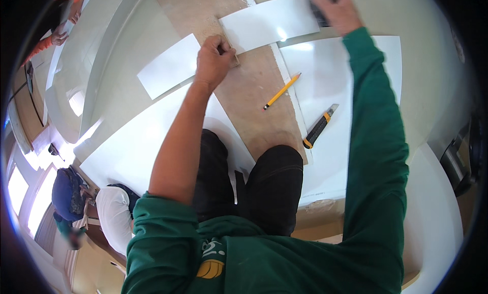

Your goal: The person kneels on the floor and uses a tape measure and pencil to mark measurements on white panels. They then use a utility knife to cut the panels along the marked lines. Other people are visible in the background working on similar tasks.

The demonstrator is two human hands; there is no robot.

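While kneeling, hands [213, 57] on glossy white tile [272, 22].

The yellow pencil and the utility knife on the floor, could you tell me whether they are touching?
Apart. The head view shows the yellow pencil lying on the tan strip, while the utility knife lies lower right on the white sheet, with bare surface between them.

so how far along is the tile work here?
Done: two white tiles lie loose across the bare tan strip. In hand: the left hand pinches something small at the near tile's corner, the right hand presses a dark tool on its far end. Left: most of the strip is uncovered; pencil and utility knife lie idle.
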